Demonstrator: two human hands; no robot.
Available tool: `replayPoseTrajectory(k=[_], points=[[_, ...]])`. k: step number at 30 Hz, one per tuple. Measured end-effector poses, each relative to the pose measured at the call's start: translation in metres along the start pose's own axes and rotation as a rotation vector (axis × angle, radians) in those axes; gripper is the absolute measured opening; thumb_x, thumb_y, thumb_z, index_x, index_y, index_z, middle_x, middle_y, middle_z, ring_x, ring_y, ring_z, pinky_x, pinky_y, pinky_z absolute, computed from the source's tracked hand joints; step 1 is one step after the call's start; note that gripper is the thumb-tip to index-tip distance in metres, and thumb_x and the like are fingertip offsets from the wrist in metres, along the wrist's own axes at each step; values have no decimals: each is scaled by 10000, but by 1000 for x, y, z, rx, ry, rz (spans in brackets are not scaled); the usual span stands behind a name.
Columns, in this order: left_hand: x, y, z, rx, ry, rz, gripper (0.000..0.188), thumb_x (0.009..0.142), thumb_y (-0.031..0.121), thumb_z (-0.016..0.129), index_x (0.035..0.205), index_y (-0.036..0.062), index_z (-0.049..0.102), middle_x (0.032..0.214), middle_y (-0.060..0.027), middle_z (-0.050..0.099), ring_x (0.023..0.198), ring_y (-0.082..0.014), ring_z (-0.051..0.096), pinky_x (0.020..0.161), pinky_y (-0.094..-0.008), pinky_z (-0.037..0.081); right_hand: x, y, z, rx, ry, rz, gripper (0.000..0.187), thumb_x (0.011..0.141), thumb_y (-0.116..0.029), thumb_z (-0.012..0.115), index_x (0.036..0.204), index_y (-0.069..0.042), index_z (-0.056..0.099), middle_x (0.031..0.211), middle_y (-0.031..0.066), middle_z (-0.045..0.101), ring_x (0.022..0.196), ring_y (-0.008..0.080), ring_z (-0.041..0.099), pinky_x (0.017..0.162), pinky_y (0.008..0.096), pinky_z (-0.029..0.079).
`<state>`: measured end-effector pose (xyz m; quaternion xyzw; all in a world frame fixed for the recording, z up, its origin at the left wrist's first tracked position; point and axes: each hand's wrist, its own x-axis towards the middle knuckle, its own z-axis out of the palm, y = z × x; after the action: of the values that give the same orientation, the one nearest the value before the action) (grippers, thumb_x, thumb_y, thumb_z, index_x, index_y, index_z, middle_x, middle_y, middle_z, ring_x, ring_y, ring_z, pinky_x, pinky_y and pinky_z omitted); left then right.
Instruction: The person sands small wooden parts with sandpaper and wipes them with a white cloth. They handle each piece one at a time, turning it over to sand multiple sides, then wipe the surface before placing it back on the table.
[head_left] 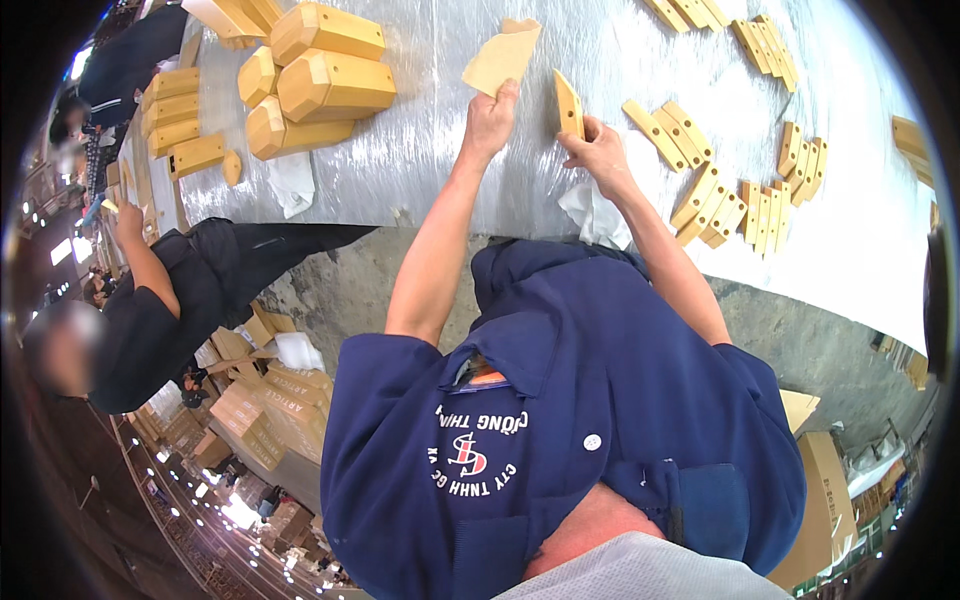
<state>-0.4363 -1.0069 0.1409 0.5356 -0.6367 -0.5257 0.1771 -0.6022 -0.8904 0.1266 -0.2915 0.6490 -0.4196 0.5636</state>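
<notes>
While the left hand point(490, 122) is pinching a tan sheet point(503, 60), the right hand point(598, 155) is gripping 1 narrow wooden block point(568, 106) by its near end, holding it apart from the sheet over the film-covered bench point(415, 185). Drilled pieces point(757, 217) are lying grouped rightward. To my eye, the worker is readying 1 block for rubbing; the next move would be calling for a steady right grip and sheet meeting wood
</notes>
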Motion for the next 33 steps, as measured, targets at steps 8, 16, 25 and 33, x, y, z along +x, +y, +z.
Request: replayPoseTrajectory(k=[8,16,25,33], points=[[-50,-16,70,287,80,452,397,970,291,459,1297,79,536,1223,-168,614,1256,-335,467,1096,-634,134,-6,18,9,-431,76,-359,342,830,-97,604,1147,22,560,981,248,599,906,431,605,798,450,490],[-47,-34,76,503,100,609,484,935,270,485,1399,134,458,1436,-97,456,1354,-341,371,1094,-668,97,0,24,5,-542,155,-338,404,780,-50,641,1176,7,577,986,196,611,903,375,611,811,426,491],[-27,-32,1,300,191,250,447,992,324,411,1370,96,484,1316,-191,543,1266,-332,482,1118,-594,152,1,15,11,-435,289,-381,400,809,-286,721,1135,-59,670,981,121,624,810,246,629,758,354,500],[-163,15,-106,-62,886,285,464,1005,213,472,1347,-93,403,1355,-192,488,1216,-279,500,1051,-375,374,14,-23,83,-832,150,-574,342,879,-329,606,1121,-88,587,893,113,594,774,300,639,653,425,506]])
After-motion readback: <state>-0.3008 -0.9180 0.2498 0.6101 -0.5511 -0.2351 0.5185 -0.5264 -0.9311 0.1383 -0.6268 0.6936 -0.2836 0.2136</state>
